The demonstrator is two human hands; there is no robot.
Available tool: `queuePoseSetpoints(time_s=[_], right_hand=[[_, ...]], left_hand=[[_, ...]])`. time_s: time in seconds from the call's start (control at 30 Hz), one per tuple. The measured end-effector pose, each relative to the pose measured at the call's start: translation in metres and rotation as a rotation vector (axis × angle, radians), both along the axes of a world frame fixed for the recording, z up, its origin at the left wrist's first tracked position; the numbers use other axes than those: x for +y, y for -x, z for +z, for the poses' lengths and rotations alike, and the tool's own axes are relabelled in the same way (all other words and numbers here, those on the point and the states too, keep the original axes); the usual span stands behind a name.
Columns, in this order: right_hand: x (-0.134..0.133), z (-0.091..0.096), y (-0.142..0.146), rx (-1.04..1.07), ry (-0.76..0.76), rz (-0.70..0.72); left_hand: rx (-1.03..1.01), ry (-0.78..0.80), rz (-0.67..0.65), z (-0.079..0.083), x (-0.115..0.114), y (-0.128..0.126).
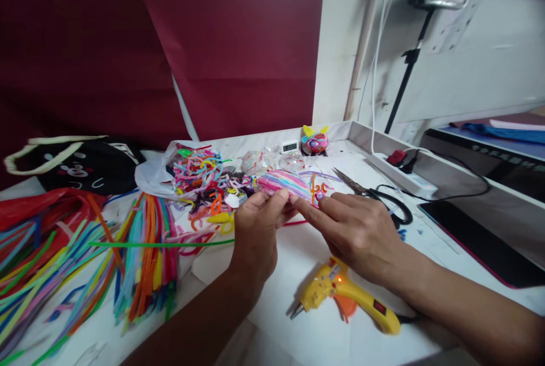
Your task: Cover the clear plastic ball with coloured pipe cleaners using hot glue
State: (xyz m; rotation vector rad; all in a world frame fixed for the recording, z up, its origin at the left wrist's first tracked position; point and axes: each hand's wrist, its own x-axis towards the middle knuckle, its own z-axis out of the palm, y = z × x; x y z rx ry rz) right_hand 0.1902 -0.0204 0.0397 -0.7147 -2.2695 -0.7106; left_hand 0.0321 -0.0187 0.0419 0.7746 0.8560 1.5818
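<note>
A striped pipe-cleaner piece [286, 181] in pink, white, blue and purple is raised over the middle of the table. My left hand [259, 232] is closed on its lower edge, thumb on the near side. Fingers of my right hand [361, 232] are curled at its right end, with the index finger pressing the lower edge near my left thumb. A red-pink pipe-cleaner strand [297, 223] shows between the hands. Below my right hand lies a yellow glue gun [347, 292], its small light glowing and its nozzle pointing left. Black-handled scissors [368, 193] lie beyond my right hand.
Bundled pipe cleaners [147, 258] cover the left side, beside a red plastic bag [46, 201]. Bent scraps [198, 170] fill a white bag behind. A finished-looking round figure [315, 142] sits by a small digital clock [290, 147]. A power strip [402, 176] and phone [481, 241] lie right.
</note>
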Motion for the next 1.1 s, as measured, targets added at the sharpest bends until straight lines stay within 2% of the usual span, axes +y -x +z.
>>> queuePoseSetpoints(time_s=[0.33,1.1], right_hand=[[0.002,0.001,-0.002,0.009,0.057,0.016],[-0.01,0.007,0.0,0.0,0.024,-0.022]], left_hand=[[-0.034,-0.004,-0.037,-0.003,0.0,0.0],[0.015,-0.034,-0.102,0.003,-0.004,0.002]])
